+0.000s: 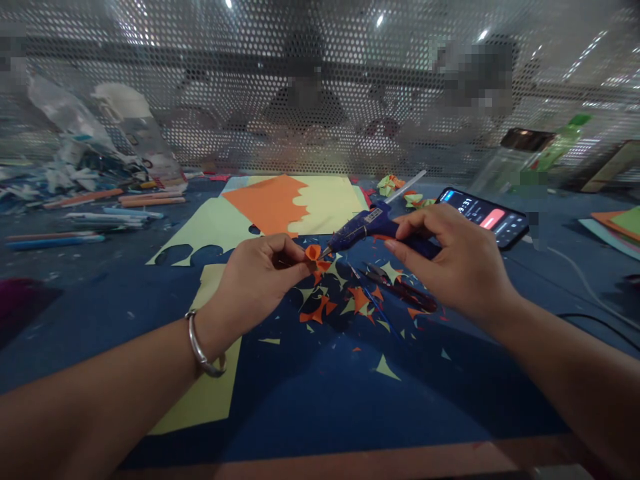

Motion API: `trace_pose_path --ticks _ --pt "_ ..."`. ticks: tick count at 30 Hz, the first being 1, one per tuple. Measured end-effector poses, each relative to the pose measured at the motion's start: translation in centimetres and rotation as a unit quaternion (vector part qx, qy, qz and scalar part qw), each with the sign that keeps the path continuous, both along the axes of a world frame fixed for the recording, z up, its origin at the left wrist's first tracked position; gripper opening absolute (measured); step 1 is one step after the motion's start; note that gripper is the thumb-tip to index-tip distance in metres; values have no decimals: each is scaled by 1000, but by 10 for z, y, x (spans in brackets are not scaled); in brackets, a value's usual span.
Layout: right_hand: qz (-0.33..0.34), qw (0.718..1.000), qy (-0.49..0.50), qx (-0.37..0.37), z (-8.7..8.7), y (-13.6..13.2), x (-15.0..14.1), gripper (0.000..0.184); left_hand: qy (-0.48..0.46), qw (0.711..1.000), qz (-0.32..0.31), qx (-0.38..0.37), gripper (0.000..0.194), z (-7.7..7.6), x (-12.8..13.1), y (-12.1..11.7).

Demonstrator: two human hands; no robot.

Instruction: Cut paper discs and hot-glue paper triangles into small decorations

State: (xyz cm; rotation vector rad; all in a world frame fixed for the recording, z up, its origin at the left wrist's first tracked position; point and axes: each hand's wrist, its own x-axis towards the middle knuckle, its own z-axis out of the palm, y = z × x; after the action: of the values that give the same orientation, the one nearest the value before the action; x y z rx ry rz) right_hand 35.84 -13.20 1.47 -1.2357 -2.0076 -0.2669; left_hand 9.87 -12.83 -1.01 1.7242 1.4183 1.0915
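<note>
Between the thumb and fingers of my left hand (267, 273) is a small orange paper flower (315, 255). My right hand (445, 257) grips a blue hot glue gun (363, 225), whose nozzle tip points left and meets or nearly meets the flower. A clear glue stick (407, 187) sticks out of the gun's back end. Below the hands lie orange and pale green paper scraps (359, 300), a pair of scissors (410, 293) with dark red handles, and a thin blue stick (375, 297).
Cut paper sheets (273, 203) lie beyond my left hand, with a yellow sheet (200, 393) under that wrist. A lit phone (483, 217) stands behind my right hand. Rolled paper sticks (133, 200) and a bottle (137, 133) are at left; a dark-lidded jar (520, 153) and a cable (580, 273) at right.
</note>
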Motion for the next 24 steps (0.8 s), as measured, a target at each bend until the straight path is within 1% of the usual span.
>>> trace_pose_path --ticks 9,12,18,20,22,24 --pt "6 1000 -3 14 -1 1 0 10 -3 1000 -10 -5 18 -4 -2 2" --pt "14 1000 -5 26 -2 2 2 11 3 1000 -4 -4 19 -6 -3 3" --pt "18 999 1 32 -3 3 2 14 -15 1000 7 -13 19 -8 -4 5" --pt "13 1000 16 23 -4 5 2 14 -51 998 8 -20 19 -8 -3 5" --pt "0 999 40 0 -6 7 4 15 -125 992 13 -28 19 -7 0 6" --pt "-13 997 67 -32 -7 10 6 15 -212 977 19 -26 20 -6 4 8"
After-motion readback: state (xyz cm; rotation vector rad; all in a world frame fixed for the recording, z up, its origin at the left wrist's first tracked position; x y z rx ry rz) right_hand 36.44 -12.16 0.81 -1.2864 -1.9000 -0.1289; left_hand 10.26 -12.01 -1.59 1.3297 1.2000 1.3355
